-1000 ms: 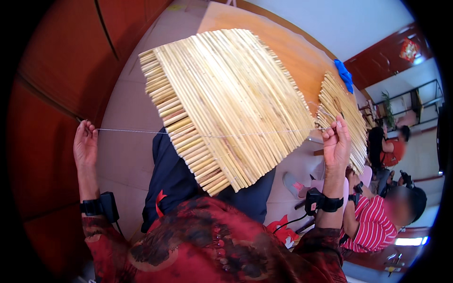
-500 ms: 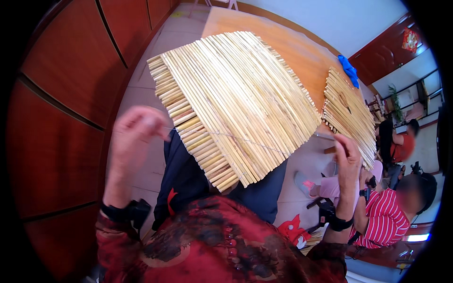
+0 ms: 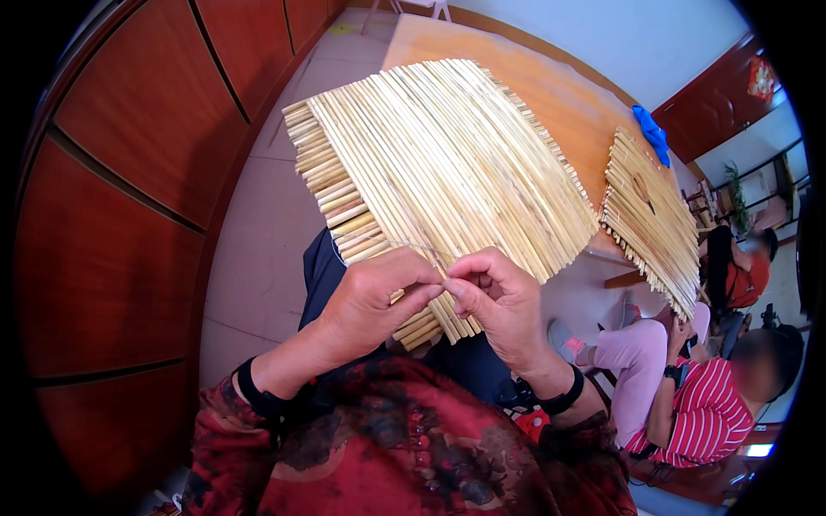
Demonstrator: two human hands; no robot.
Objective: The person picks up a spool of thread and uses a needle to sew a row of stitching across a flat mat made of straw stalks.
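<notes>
A mat of pale, straight sticks [image 3: 447, 163] laid side by side in two crossing layers rests over my knees and against the table. A thin thread [image 3: 415, 246] runs across its near left part. Above the mat's near edge, my left hand [image 3: 374, 288] and my right hand [image 3: 499, 305] meet fingertip to fingertip. Both are closed in a pinch, thumbs against forefingers. The thread leads toward them, but its ends between the fingers are too fine to see. My hands cover part of the near sticks.
The wooden table [image 3: 551, 103] extends behind the mat. At the right lies a second stick mat [image 3: 654, 224] with scissors [image 3: 643, 193] on it, beside a blue cloth [image 3: 651, 136]. A person in a striped shirt [image 3: 697, 400] sits close by on the right. Red-brown cabinets [image 3: 129, 215] line the left.
Both hands, held wide apart at the mat's two sides with the thread stretched between, have come together over its near edge. The mat stays in place over my knees.
</notes>
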